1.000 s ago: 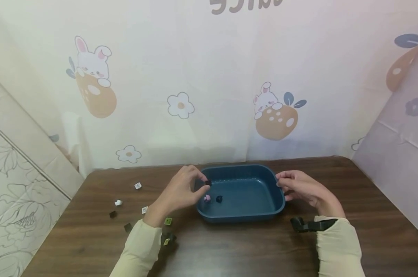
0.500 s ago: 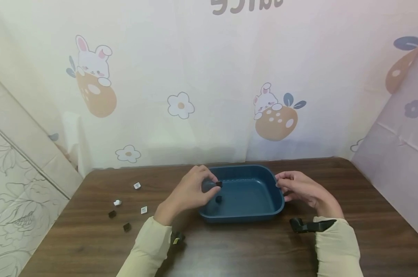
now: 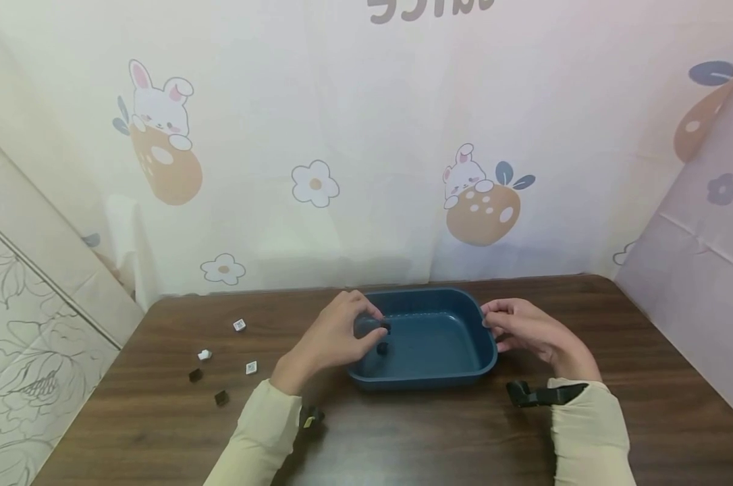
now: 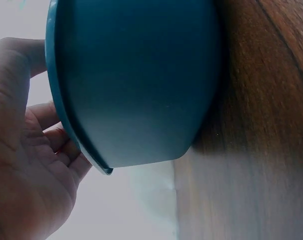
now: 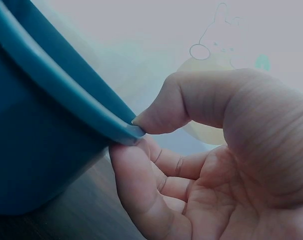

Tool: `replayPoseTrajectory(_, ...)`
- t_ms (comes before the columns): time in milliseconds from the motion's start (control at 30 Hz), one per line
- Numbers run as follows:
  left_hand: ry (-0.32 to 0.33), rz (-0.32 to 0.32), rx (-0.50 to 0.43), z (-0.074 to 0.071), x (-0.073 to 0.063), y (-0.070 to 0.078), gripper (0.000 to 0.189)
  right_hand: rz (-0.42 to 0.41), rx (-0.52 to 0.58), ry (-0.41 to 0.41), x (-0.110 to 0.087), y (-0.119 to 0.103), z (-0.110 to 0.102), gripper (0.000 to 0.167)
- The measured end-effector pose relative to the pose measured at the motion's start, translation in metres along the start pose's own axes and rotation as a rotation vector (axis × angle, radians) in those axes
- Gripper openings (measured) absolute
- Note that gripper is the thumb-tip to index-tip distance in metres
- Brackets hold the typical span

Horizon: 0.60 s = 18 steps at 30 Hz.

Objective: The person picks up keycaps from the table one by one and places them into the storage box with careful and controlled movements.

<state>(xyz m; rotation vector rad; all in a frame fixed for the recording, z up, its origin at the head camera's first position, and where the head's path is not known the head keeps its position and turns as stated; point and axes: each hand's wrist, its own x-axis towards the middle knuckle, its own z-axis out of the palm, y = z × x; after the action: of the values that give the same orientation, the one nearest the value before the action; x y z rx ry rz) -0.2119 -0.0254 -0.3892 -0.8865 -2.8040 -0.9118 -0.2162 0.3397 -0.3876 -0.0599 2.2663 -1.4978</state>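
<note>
A dark blue rectangular tray (image 3: 433, 374) sits on the wooden table, a raised rim around it. Over its left end, my left hand (image 3: 336, 334) pinches a small black block (image 3: 387, 327) between thumb and forefinger. Just below that, another small black piece (image 3: 382, 348) lies on the tray floor. The tray's wall (image 4: 136, 90) hides the fingertips and the block in the left wrist view. My right hand (image 3: 533, 334) grips the right rim, and the right wrist view shows its thumb above and bent forefinger below the tray rim (image 5: 81, 100).
Left of the tray, several small pieces lie scattered on the table (image 3: 415, 445): white ones, such as the white block (image 3: 251, 368), and dark ones, such as the black block (image 3: 221, 398). A patterned cloth (image 3: 366, 223) hangs behind the table.
My left hand has moved right, farther over the tray, and the pinched black block has dipped slightly. The pink piece and the green ones are now hidden by hand and arm. The right hand keeps still.
</note>
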Motion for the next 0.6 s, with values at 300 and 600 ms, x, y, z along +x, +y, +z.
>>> replayPoseTrajectory(300,-0.003,-0.004,-0.016,-0.0015,-0.0018,-0.0004,0.031,-0.015,-0.002,-0.003,0.0006,0.0002,0.0008,0.043)
replayPoseTrajectory(600,-0.001,-0.017,-0.029,-0.0048,-0.0032,-0.0008,0.031,0.004,-0.002,-0.001,0.0013,0.0024,-0.0002,0.045)
